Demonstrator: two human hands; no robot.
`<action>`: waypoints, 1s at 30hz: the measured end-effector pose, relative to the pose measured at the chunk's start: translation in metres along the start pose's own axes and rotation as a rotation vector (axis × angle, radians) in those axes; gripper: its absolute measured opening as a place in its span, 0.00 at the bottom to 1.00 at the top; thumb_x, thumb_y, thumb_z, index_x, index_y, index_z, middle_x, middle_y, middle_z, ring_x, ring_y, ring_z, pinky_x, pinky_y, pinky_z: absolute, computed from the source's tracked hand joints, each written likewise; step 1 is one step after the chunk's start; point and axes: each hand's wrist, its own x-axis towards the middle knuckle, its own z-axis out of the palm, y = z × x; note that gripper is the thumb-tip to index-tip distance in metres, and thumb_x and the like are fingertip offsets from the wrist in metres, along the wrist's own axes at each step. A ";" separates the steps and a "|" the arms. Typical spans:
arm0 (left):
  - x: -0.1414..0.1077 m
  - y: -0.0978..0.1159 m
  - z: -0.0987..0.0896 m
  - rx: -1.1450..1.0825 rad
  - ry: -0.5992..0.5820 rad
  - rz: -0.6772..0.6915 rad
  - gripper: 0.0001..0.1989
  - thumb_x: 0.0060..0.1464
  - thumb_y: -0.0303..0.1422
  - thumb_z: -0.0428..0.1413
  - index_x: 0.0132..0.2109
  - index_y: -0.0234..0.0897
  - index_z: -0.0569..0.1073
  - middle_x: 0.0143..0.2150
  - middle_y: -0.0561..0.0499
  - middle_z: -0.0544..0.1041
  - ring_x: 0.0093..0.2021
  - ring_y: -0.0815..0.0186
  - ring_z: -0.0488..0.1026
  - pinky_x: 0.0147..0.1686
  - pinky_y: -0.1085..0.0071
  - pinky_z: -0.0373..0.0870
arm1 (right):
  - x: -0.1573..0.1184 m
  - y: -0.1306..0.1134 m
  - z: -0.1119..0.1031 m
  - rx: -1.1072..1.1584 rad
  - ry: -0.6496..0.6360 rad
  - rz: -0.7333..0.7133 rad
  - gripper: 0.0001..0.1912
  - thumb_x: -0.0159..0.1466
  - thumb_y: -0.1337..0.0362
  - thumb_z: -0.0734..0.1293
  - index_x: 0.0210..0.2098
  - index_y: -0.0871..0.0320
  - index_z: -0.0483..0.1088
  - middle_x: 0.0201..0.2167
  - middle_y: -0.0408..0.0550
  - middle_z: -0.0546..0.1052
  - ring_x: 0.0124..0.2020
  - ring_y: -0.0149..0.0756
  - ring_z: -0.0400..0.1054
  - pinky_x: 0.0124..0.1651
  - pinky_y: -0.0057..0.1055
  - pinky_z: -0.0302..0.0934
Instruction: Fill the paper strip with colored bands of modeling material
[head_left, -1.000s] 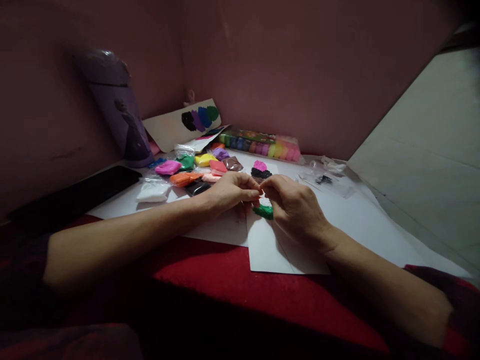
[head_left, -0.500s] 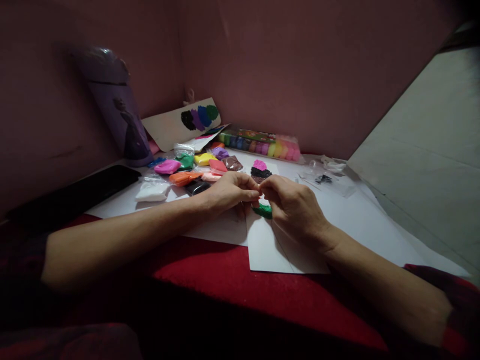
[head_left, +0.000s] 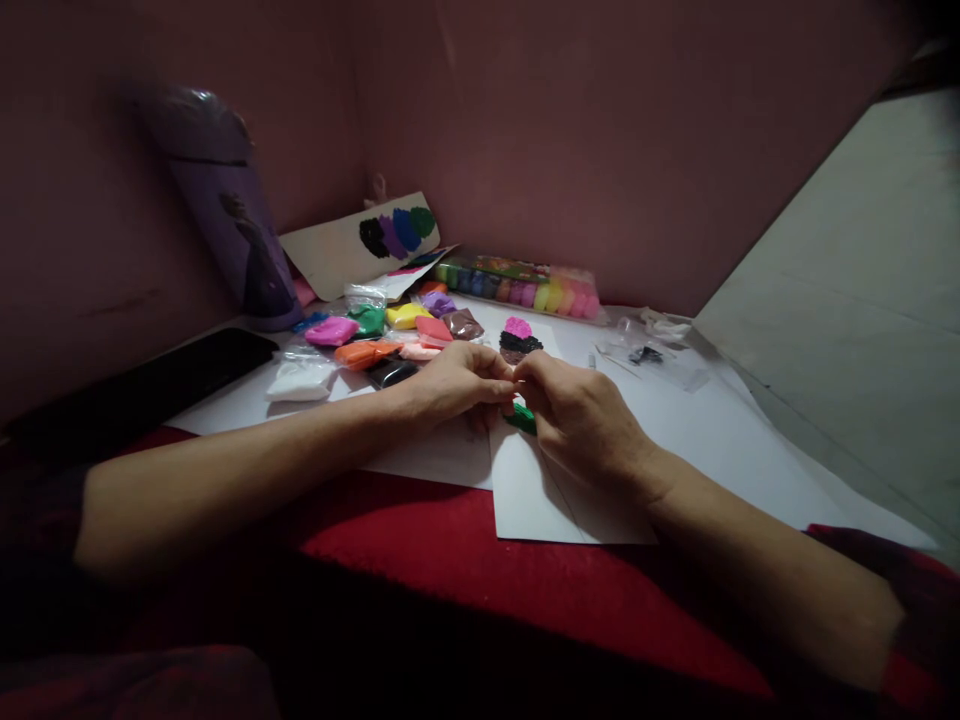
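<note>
My left hand (head_left: 465, 385) and my right hand (head_left: 581, 415) meet fingertip to fingertip above a white card (head_left: 529, 500). Both are closed in a pinch; whatever lies between the tips is too small and shaded to make out. Beyond the fingers, the card bears a pink clay patch (head_left: 518, 327), a black clay patch (head_left: 521, 343) and a brown one partly covered by my hands. Just below the fingertips, a green clay patch (head_left: 521, 419) shows between the hands. My left wrist is close to a packet of black clay (head_left: 393, 373).
Several clay packets, among them white (head_left: 300, 377) and orange (head_left: 365, 354), lie left of my hands. Behind stand a clay box (head_left: 517, 285), a painted card (head_left: 360, 245) and a purple container (head_left: 225, 210). A black phone-like slab (head_left: 150, 385) lies left, plastic scraps (head_left: 660, 360) right.
The hands stay pinched together with only slight finger movement. The white patch seen between them before is now hidden. The whole view has shifted slightly.
</note>
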 end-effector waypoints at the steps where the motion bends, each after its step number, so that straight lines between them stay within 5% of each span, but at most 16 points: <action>1: 0.000 0.000 0.000 0.004 -0.003 0.001 0.04 0.52 0.23 0.54 0.30 0.29 0.69 0.22 0.51 0.72 0.19 0.73 0.68 0.18 0.77 0.66 | 0.000 0.000 0.000 0.000 -0.006 0.000 0.04 0.58 0.72 0.61 0.33 0.60 0.64 0.29 0.48 0.73 0.26 0.34 0.64 0.29 0.28 0.53; 30: 0.003 0.001 0.000 0.077 -0.007 -0.047 0.05 0.52 0.22 0.54 0.28 0.29 0.69 0.20 0.53 0.71 0.17 0.73 0.67 0.17 0.77 0.66 | 0.000 -0.003 -0.002 -0.102 -0.074 -0.015 0.03 0.60 0.71 0.60 0.34 0.61 0.65 0.27 0.48 0.73 0.23 0.32 0.60 0.26 0.28 0.46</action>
